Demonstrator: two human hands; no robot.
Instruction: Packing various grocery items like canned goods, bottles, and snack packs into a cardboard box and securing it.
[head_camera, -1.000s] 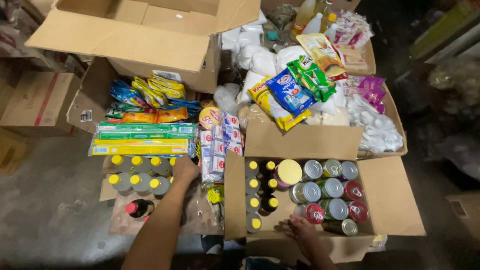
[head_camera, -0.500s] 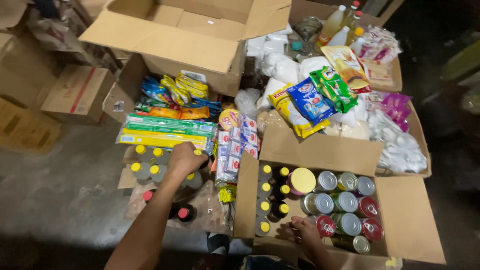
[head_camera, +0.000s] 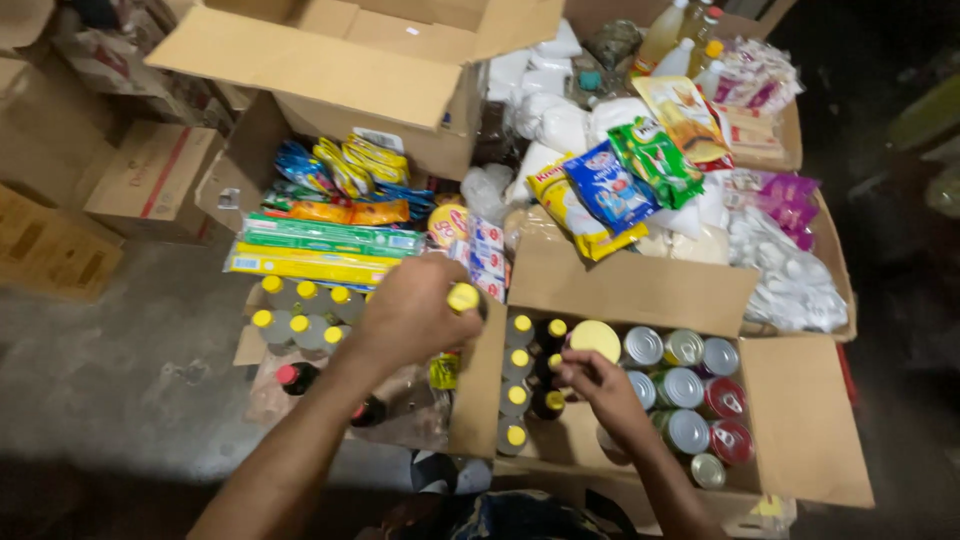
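My left hand (head_camera: 410, 318) grips a small yellow-capped bottle (head_camera: 462, 298) and holds it just left of the open cardboard box (head_camera: 800, 420), above its left flap. My right hand (head_camera: 600, 385) reaches into that box, fingertips on a yellow-capped bottle (head_camera: 556, 362) in the column of such bottles (head_camera: 516, 380) along the left wall. A round yellow lid (head_camera: 594, 340) and several tin cans (head_camera: 690, 395) fill the box's right side.
More yellow-capped bottles (head_camera: 300, 312) stand on the floor to the left, below green and yellow flat packs (head_camera: 325, 250). Snack bags (head_camera: 620, 185), white pouches and a large open carton (head_camera: 350, 60) lie behind. Closed cartons (head_camera: 150, 180) sit at far left.
My left hand picked a yellow-capped bottle from the floor group and carried it right toward the box. My right hand moved up from the box's front edge to the bottle column.
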